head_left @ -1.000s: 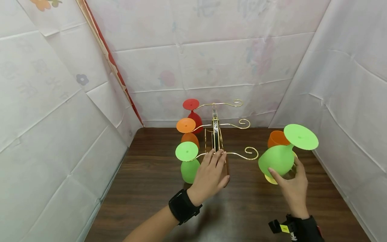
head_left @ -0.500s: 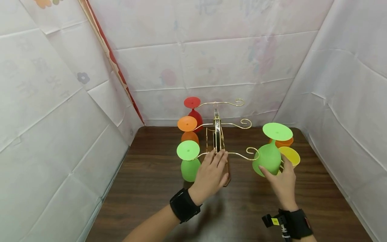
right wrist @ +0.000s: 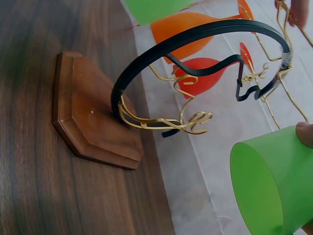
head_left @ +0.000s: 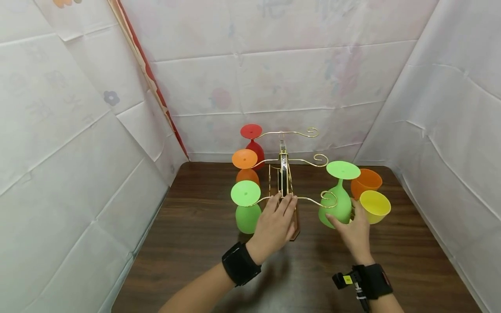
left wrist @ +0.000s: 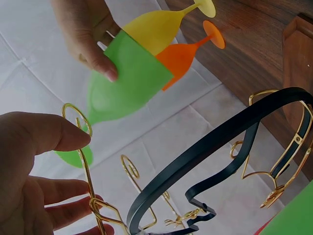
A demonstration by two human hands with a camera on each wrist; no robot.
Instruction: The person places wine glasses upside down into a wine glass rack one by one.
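Observation:
My right hand (head_left: pixel 357 234) grips a green wine glass (head_left: pixel 341 203) by its bowl, upside down with the foot on top. It is just right of the front right hook of a gold wire glass rack (head_left: pixel 283 174). My left hand (head_left: pixel 275 221) holds the front of that rack; in the left wrist view the thumb and fingers lie around its gold wire (left wrist: pixel 89 171). On the rack's left arms hang another green glass (head_left: pixel 247 217), an orange glass (head_left: pixel 245 159) and a red glass (head_left: pixel 255 150), all upside down. The rack's right hooks carry no glass.
A yellow glass (head_left: pixel 375 206) and an orange glass (head_left: pixel 365 182) stand upright on the table to the right, close behind my right hand. The rack's wooden base (right wrist: pixel 95 115) rests on the dark wooden table (head_left: pixel 188 243). White cloth (head_left: pixel 297 82) hangs around the table.
My right hand has carried the green glass left, towards the rack's front right hook, and turned it more upright, foot up. The yellow and orange glasses have come into fuller view. My left hand stays put.

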